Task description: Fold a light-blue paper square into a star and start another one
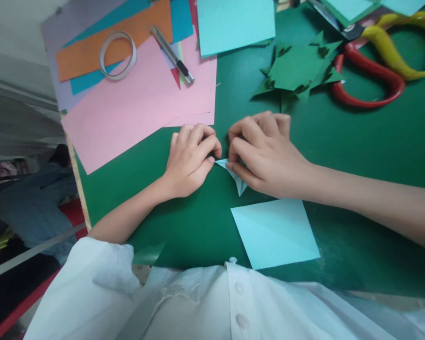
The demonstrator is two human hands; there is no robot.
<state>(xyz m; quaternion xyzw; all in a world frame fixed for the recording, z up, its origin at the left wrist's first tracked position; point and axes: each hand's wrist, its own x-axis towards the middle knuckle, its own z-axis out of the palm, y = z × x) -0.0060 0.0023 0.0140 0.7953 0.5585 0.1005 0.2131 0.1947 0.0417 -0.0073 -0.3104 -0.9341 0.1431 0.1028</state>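
A small folded piece of light blue paper (235, 176) lies on the green table cover (357, 156) between my hands. My left hand (189, 158) has its fingers curled, the fingertips pinching the paper's left tip. My right hand (264, 153) is closed over the paper's upper part, pressing it down, so most of the fold is hidden; only its lower point sticks out. A flat light blue square sheet (275, 232) lies just below the right hand, near my white shirt.
Pink (141, 106), orange and teal sheets are stacked at the upper left, with a tape roll (117, 54) and a utility knife (172, 55) on them. Folded green paper shapes (297, 71) lie at the upper right beside red-handled (370, 85) and yellow-handled scissors (400, 45). Another light blue sheet (235, 23) lies at the top.
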